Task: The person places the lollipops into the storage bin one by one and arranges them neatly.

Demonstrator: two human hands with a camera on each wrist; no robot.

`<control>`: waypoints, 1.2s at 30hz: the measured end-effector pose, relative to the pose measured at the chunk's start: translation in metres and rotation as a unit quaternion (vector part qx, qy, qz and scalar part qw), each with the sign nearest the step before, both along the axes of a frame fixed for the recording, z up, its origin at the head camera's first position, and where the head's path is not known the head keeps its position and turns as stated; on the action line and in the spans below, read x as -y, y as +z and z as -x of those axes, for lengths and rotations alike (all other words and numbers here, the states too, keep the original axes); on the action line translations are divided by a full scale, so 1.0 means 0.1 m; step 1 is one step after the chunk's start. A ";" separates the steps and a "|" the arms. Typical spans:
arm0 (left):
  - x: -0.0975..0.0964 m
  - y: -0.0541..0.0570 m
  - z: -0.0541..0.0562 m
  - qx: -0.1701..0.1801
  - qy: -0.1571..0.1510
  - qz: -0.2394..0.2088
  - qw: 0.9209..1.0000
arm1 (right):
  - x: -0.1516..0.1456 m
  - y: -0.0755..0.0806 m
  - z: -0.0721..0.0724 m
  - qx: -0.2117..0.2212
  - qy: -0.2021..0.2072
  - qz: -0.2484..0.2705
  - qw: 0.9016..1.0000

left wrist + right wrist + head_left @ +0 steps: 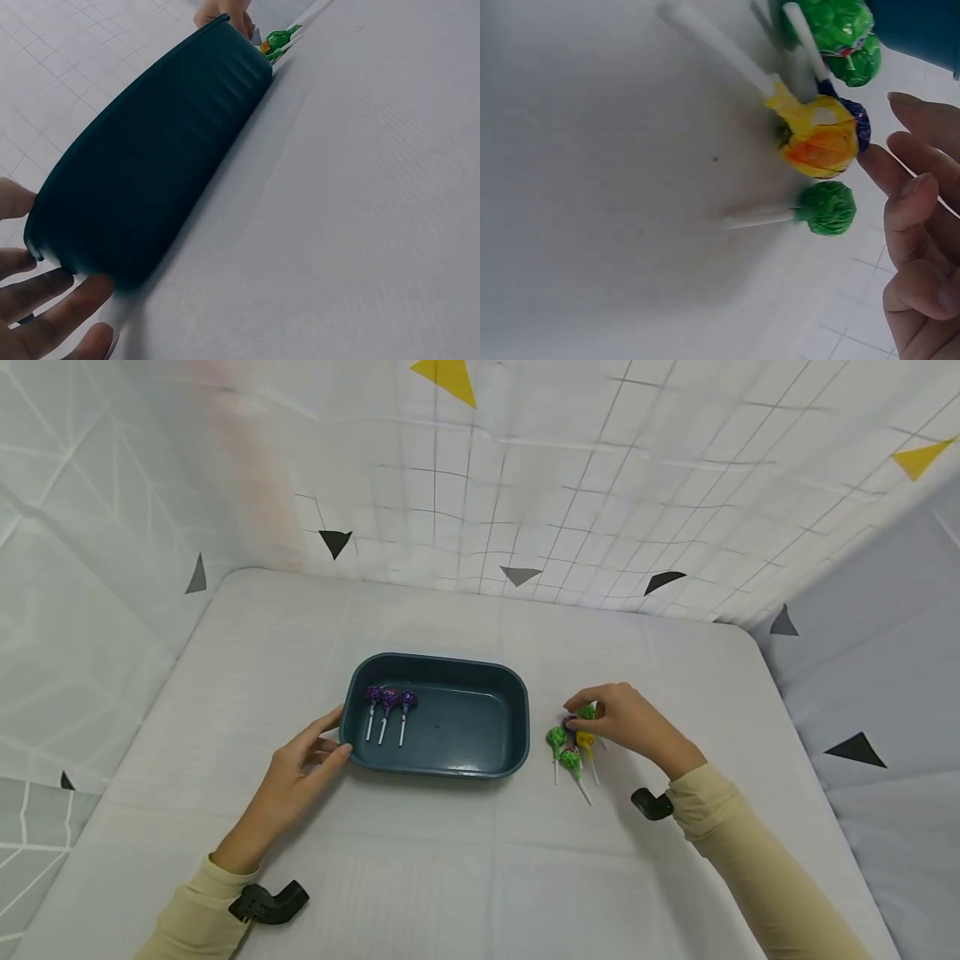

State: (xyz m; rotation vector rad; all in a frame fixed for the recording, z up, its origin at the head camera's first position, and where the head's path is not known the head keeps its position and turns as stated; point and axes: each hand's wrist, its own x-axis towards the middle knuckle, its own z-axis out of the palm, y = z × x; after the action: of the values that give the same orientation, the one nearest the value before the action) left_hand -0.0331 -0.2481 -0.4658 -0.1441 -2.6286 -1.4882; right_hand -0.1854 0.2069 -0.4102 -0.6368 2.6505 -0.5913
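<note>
My left hand (294,781) rests against the left end of a dark teal tray (465,774), fingers spread along its outer wall and thumb at the near corner. Inside the tray, three purple lollipops (390,698) lie side by side at the left. To the tray's right, my right hand (633,720) reaches over a small group of lollipops. One fingertip touches a purple lollipop (861,124) there; in the right wrist view the fingers are loosely bent and apart. Around it lie a yellow lollipop (821,150) and green lollipops (556,737), partly covered by the hand.
A white-covered table (420,868) carries everything. White patterned curtains (525,485) hang behind it and at both sides. Dark wrist cameras (268,903) are strapped near the beige sleeves.
</note>
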 end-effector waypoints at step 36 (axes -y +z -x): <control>0.00 0.00 0.01 0.001 -0.001 0.008 1.000 | -0.05 -0.17 -0.01 -0.007 -0.001 -0.011 1.000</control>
State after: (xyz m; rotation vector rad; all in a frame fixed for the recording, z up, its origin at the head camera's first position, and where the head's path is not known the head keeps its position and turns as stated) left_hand -0.0338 -0.2483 -0.4659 -0.1468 -2.6424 -1.4700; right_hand -0.1840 0.2120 -0.4271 -0.6350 2.6668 -0.5580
